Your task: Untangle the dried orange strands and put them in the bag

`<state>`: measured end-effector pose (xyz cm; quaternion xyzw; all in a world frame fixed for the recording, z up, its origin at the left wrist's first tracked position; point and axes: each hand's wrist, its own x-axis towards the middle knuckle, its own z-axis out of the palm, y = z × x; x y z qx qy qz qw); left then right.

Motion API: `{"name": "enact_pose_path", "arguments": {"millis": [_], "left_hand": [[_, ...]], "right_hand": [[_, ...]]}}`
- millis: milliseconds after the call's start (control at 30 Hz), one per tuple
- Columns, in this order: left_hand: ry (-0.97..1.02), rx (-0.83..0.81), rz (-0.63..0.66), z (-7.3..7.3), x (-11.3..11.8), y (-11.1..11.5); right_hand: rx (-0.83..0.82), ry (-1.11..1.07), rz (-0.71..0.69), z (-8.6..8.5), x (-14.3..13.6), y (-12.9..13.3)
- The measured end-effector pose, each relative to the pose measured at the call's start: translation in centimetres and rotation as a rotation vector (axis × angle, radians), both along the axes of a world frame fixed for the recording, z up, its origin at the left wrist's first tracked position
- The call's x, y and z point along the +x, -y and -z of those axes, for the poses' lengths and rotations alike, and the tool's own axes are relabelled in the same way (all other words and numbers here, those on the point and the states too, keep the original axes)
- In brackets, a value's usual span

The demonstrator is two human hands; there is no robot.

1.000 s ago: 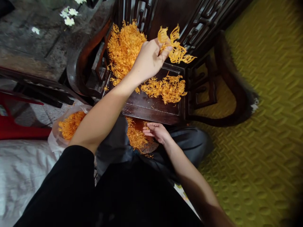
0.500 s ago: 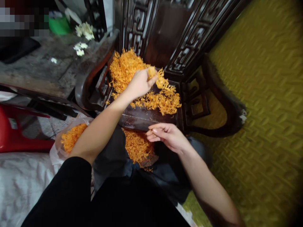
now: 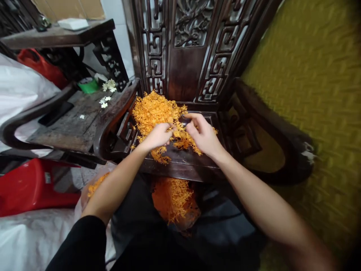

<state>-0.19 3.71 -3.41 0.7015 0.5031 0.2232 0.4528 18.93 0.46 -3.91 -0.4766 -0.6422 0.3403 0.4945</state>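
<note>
A heap of orange plastic-looking branching sprigs (image 3: 155,111) lies on the dark wooden chair seat (image 3: 186,162). At the heap's front edge, my left hand (image 3: 159,136) is closed, with thumb and fingers pinched on an orange sprig (image 3: 177,131). To its right, my right hand (image 3: 203,135) reaches in with curved fingers. Its thumb and forefinger are apart, and a dark surface shows between them. More orange sprigs (image 3: 187,143) lie below and between both hands. Part of the heap is hidden behind the hands.
Below the seat edge, a bag of orange sprigs (image 3: 176,199) sits between my legs. A red stool (image 3: 36,184) and another bag with sprigs (image 3: 96,185) are at left. A wooden bench (image 3: 67,128) holds green tape (image 3: 88,86) and white flower-like pieces (image 3: 104,101). A carved chair back rises ahead.
My right hand has moved up from the seat's front edge to the sprigs. My left hand has come down from over the heap, and the view has shifted upward.
</note>
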Motion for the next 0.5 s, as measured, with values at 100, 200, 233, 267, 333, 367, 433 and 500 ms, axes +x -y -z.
{"name": "enact_pose_path", "arguments": {"millis": [100, 200, 233, 267, 333, 367, 433, 500], "left_hand": [[-0.143, -0.034, -0.001, -0.2, 1.0, 0.4], [-0.239, -0.057, -0.037, -0.1, 1.9, 0.7], [-0.264, -0.057, -0.051, 0.0, 2.1, 0.8], [-0.274, -0.063, -0.068, 0.1, 2.2, 0.8], [-0.229, -0.099, -0.079, 0.4, 2.0, 0.7], [-0.158, -0.115, -0.053, 0.5, 1.8, 0.6], [0.061, -0.128, 0.053, 0.7, 1.3, 0.4], [0.297, -0.123, 0.161, 0.7, 1.0, 0.1]], "right_hand": [[0.137, 0.077, 0.033, -0.9, 0.2, 0.7], [0.1, 0.074, 0.007, -1.7, 0.9, 0.7], [0.075, 0.104, 0.007, -1.7, 1.1, 0.6], [0.053, 0.143, 0.02, -1.5, 1.3, 0.5], [0.016, 0.21, 0.074, -0.9, 1.7, 0.2], [0.001, 0.221, 0.099, -0.6, 1.9, 0.0], [-0.022, 0.197, 0.11, 0.2, 2.3, -0.4], [-0.029, 0.149, 0.071, 0.7, 2.6, -0.6]]}}
